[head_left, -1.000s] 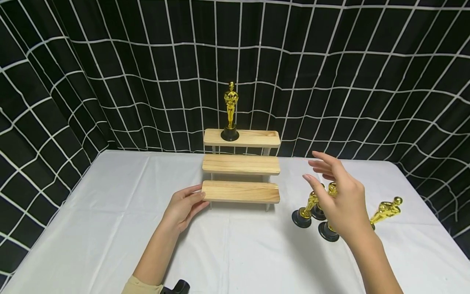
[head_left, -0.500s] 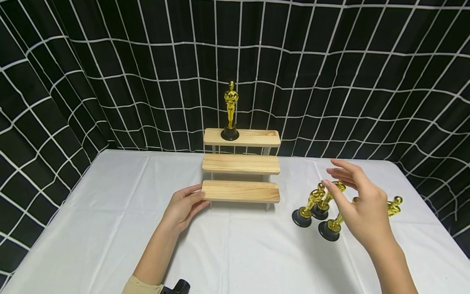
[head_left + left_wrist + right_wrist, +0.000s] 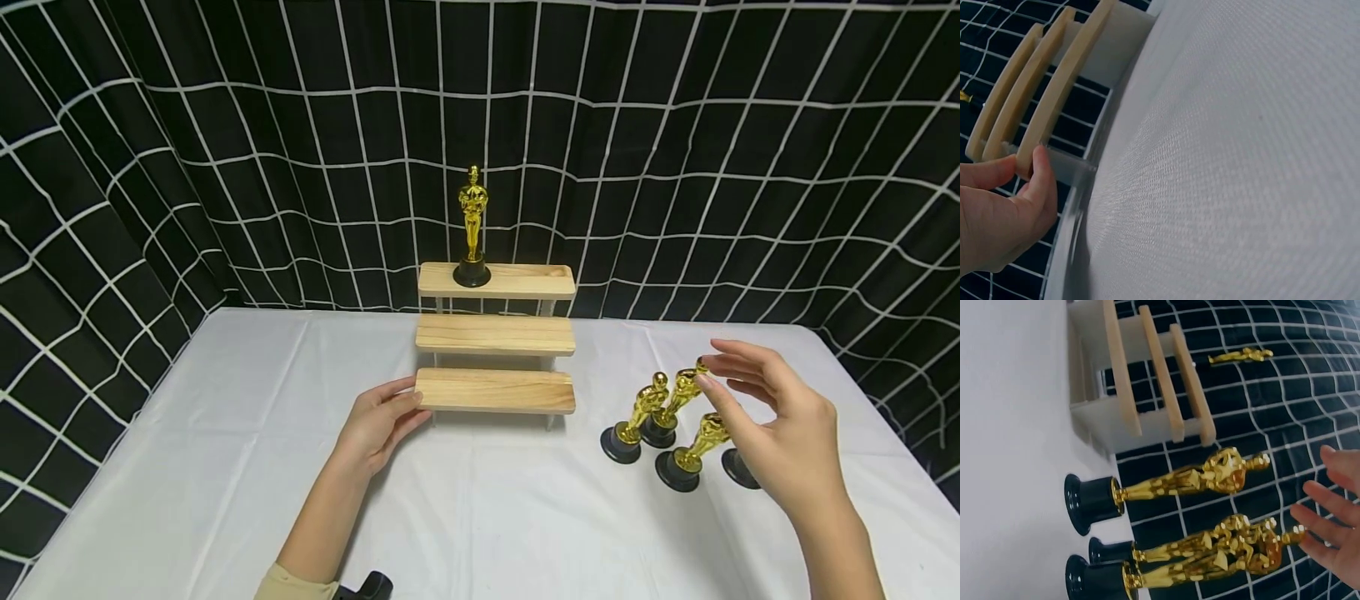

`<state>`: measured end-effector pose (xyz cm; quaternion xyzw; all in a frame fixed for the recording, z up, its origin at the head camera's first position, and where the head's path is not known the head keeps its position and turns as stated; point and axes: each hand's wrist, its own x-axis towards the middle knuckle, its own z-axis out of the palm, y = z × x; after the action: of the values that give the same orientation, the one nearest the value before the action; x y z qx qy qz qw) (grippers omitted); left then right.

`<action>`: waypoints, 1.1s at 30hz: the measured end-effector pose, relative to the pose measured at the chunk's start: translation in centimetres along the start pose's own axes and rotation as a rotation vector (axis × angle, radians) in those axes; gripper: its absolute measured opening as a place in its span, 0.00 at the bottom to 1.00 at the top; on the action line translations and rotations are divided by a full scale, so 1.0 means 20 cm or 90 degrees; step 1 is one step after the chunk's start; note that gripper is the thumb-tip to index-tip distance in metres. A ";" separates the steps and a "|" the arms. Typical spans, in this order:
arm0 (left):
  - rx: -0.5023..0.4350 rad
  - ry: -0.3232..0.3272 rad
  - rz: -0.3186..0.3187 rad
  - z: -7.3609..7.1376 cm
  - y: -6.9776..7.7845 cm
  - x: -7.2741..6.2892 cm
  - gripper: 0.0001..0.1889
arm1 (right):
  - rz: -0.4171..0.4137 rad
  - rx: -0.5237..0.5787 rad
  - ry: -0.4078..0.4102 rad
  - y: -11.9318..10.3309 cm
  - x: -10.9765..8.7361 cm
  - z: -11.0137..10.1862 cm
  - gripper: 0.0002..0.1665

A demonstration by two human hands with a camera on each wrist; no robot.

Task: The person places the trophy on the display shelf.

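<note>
White cloth [image 3: 480,517], gridded curtain [image 3: 637,58] behind; left hand [image 3: 377,422] pinches lowest shelf [image 3: 495,390]; right hand [image 3: 795,437], fingers parted from thumb, mostly hides one statuette [image 3: 737,469].

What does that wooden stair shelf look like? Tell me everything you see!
The stair-like display shelf has three pale, wood-looking boards with visible grain and rounded corners, each set higher and farther back, on whitish side panels. It stands upright on the white tablecloth. A gold trophy statuette stands on the top board, left of centre, and the person's left hand pinches the left end of the lowest board.
</note>
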<state>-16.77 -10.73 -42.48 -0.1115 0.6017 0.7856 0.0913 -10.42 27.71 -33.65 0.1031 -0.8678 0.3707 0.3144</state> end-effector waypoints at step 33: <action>0.005 -0.006 -0.003 -0.01 0.00 -0.01 0.25 | 0.151 0.134 -0.250 0.29 -0.02 -0.16 0.29</action>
<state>-16.63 -10.88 -42.45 -0.1088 0.6040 0.7836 0.0967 -11.08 34.01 -35.65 0.1027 -0.8749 0.4663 0.0812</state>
